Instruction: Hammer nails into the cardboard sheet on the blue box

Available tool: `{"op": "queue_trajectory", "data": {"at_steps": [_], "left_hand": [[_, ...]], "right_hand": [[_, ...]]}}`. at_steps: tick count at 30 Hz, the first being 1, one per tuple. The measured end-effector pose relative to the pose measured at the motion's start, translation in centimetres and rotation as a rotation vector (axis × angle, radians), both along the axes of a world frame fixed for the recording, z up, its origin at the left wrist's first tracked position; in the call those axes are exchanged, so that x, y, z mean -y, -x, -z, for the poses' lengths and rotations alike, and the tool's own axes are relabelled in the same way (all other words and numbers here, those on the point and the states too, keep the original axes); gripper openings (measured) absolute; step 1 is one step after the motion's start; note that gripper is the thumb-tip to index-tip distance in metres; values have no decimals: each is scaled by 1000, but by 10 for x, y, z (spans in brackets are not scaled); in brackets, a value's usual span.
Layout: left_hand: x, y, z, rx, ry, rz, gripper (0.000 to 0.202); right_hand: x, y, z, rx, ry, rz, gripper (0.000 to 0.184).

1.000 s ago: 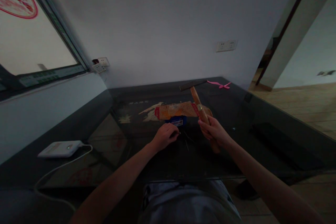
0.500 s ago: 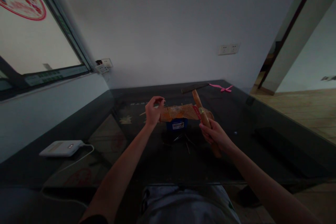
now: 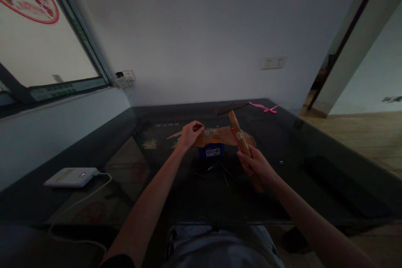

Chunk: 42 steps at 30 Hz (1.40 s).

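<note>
My right hand (image 3: 256, 162) is wrapped round the wooden handle of a hammer (image 3: 239, 134), whose dark head points up and away. In front of me, a long brown speckled piece (image 3: 220, 135) with a pointed left end lies across a blue box (image 3: 211, 150). At its left part, my left hand (image 3: 191, 135) has thumb and finger pinched together just over the surface. Whatever is between those fingertips is too small to make out. Several thin metal pins or nails (image 3: 226, 180) are scattered on the dark table before the box.
The dark glossy table (image 3: 163, 201) reaches to the wall. A white power bank (image 3: 72, 177) with a cable sits at the left, near some pale leaf-like shapes (image 3: 150, 144). A pink ribbon (image 3: 270, 110) lies at the back right, and a dark flat object (image 3: 342, 184) rests at the right.
My left hand has moved right along the speckled piece, and its fingers have closed into a lower pinch. The hammer in my right hand has hardly moved.
</note>
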State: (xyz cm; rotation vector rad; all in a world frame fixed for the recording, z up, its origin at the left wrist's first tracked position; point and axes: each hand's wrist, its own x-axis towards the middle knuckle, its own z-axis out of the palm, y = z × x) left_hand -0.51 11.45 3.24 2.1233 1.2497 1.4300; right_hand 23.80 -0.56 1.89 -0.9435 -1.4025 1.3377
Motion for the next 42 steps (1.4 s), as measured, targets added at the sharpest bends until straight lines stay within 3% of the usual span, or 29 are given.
{"op": "queue_trajectory", "data": {"at_steps": [8, 15, 19, 25, 28, 34, 42], "left_hand": [[1, 0, 1, 0, -28, -14, 7], [-1, 1, 6, -46, -37, -27, 9], [-1, 1, 7, -54, -23, -37, 8], [-3, 1, 9, -58, 10, -47, 9], [-4, 2, 10, -58, 15, -51, 9], [-1, 1, 9, -101, 43, -101, 10], [2, 0, 5, -108, 55, -117, 10]], "right_hand": [[0, 5, -1, 23, 6, -13, 29], [-1, 11, -13, 63, 20, -57, 30], [-15, 4, -31, 195, -43, -83, 29], [-31, -8, -77, 559, -115, -54, 22], [-32, -7, -91, 686, -108, -76, 18], [-30, 0, -101, 815, -115, -160, 13], [-23, 1, -107, 792, -140, -114, 12]]}}
